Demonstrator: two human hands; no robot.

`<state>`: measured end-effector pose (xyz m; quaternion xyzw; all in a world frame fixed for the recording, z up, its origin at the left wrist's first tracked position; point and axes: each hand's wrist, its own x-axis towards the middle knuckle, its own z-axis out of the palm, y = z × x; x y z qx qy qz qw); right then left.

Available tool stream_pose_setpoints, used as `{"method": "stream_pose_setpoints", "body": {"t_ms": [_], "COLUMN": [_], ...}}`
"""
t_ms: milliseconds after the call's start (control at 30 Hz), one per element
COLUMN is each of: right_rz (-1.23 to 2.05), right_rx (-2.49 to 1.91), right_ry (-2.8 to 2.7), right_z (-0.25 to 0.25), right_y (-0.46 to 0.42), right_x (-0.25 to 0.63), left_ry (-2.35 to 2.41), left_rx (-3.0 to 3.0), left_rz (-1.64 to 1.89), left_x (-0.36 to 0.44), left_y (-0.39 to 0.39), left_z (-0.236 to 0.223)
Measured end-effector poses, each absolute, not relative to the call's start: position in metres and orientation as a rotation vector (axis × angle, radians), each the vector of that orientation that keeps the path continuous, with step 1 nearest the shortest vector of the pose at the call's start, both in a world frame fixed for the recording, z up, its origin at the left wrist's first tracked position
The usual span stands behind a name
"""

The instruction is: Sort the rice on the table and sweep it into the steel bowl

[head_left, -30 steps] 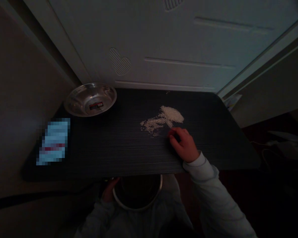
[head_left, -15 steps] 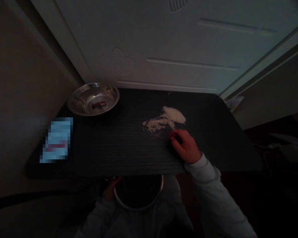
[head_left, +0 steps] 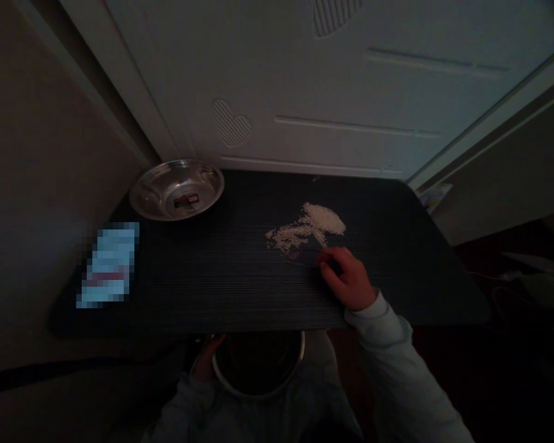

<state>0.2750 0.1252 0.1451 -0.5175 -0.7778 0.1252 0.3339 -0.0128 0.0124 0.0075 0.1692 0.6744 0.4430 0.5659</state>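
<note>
A small heap of white grains (head_left: 310, 225) lies spread on the dark ribbed table (head_left: 212, 277). My right hand (head_left: 348, 278) rests on the table just in front of the grains, fingers curled in a pinch on a thin dark flat piece that I can barely make out. Below the table's near edge my left hand (head_left: 205, 358) grips the rim of a round white-rimmed bowl (head_left: 258, 389), held under the edge. The bowl's inside is too dark to see.
A shallow steel dish (head_left: 178, 189) with a label stands at the table's back left corner. A blurred light packet (head_left: 108, 264) lies at the left end. A white panelled door (head_left: 305, 92) rises right behind the table; a wall stands at the left.
My right hand has drawn back slightly toward the near edge, away from the grains. The heap and the left hand with the bowl stay put; the view shifted a little.
</note>
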Motion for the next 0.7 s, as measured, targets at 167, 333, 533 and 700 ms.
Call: {"method": "stream_pose_setpoints", "body": {"t_ms": [167,333,533,700], "right_rz": [0.333,0.324,0.326,0.292], "right_rx": [-1.37,-1.39,-1.419,-1.443], "right_ry": [-1.989,-1.989,-1.978,-1.96], "right_z": [0.144,0.143,0.142,0.138], "right_y": [0.124,0.125,0.126,0.128], "right_x": [0.276,0.273,0.273,0.273], "left_ry": [1.623,1.597,1.565,1.575], "left_rx": [0.434,0.412,0.384,0.392], "left_rz": [1.046,1.082,0.964,0.885], "left_x": [-0.02,-0.012,-0.017,-0.031], "left_y": [0.005,0.01,0.017,0.017], "left_z": [-0.009,-0.007,0.001,-0.013]}}
